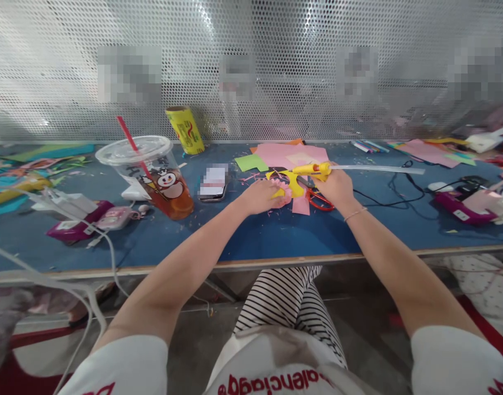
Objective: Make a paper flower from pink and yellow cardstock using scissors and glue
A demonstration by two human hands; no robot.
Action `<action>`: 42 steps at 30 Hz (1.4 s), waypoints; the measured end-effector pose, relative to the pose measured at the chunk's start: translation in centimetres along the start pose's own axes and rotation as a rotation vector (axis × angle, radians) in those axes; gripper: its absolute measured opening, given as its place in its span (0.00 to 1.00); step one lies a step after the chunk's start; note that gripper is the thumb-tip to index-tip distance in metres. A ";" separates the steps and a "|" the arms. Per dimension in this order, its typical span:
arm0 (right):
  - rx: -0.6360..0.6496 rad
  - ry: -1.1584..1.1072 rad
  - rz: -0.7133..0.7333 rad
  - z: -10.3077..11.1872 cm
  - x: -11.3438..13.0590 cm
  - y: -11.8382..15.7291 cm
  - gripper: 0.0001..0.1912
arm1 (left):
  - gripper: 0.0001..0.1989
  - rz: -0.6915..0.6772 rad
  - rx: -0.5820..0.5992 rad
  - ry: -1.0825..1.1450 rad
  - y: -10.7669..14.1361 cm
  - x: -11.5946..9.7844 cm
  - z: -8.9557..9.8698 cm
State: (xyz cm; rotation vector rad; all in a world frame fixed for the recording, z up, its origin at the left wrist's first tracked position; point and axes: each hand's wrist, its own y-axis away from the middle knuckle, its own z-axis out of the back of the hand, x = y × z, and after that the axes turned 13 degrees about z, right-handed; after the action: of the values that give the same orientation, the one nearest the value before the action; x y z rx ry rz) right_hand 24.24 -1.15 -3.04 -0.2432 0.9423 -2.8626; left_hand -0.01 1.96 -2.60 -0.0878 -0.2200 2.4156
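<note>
My right hand (337, 189) is closed around a yellow hot glue gun (312, 169), with a long clear glue stick (380, 169) poking out of its back. The nozzle points left, above a yellow paper piece (295, 185). My left hand (261, 196) pinches a frilled pink paper strip (284, 193) at the left side of that yellow piece. Red-handled scissors (320, 202) lie beneath my right hand. Close by is a small pink paper piece (301, 205). Pink sheets (292, 154) and a green sheet (251, 162) are stacked behind my hands.
Left of my hands stand a phone (214, 182), a large drink cup (160, 184) with a red straw, and a yellow cardboard tube (186, 130). Purple power strips (80, 222) with cables sit on both sides. Markers (368, 146) lie near the perforated metal screen (271, 71).
</note>
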 end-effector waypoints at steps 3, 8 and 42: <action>-0.009 0.002 0.011 0.0 0.0 0.0 0.22 | 0.20 -0.013 0.031 0.091 0.3 -0.7 -0.3; -0.045 0.005 0.007 0.0 -0.2 -0.1 0.22 | 0.13 -0.041 0.079 0.161 -0.3 0.1 -1.0; -0.019 -0.006 0.040 0.0 -0.4 0.1 0.24 | 0.11 0.131 0.128 0.404 -0.4 2.5 0.6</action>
State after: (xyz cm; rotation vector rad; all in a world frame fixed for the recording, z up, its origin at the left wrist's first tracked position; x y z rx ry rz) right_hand 24.67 -1.11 -3.16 -0.2323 0.9618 -2.8160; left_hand -1.70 3.85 -1.98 -0.5400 0.1288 2.4712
